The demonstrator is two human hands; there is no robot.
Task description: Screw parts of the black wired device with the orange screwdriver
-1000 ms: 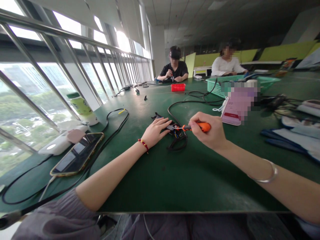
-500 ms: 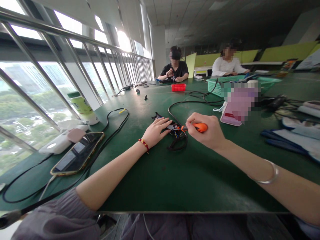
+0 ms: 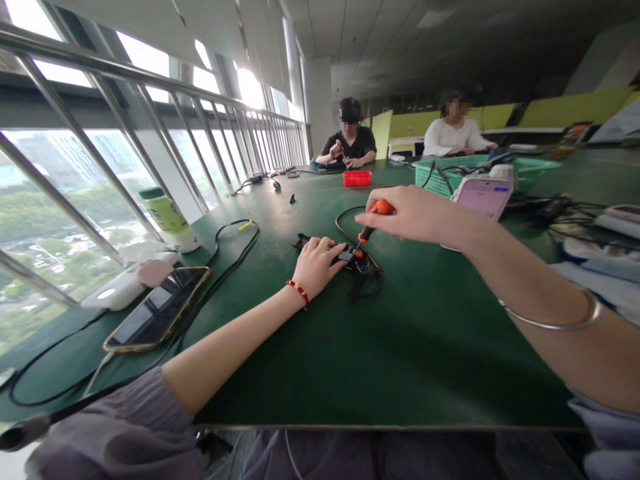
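My right hand (image 3: 400, 212) grips the orange-and-black handle of a screwdriver (image 3: 369, 230). The screwdriver tilts, its shaft pointing down at an opened black electrical device (image 3: 361, 261) with a grey block and coloured wires inside. Whether the tip sits in a screw is too small to tell. Across the device's left part lies my left hand (image 3: 317, 263), fingers bent over it and thumb against its near side, holding it on the green table (image 3: 320, 360). A black cord (image 3: 367, 293) loops beside the device. My left palm hides part of the casing.
A phone (image 3: 157, 310), a white box (image 3: 120, 287) and a green-and-white bottle (image 3: 170, 217) are at left. Ahead is a red tray (image 3: 357, 179). A green basket (image 3: 537, 170) and an upright phone (image 3: 483, 198) stand right. Two people (image 3: 350, 143) sit across the table.
My right hand has risen and turned, bringing the screwdriver from nearly level to a steep tilt over the device. My left hand has shifted slightly right and stays on it.
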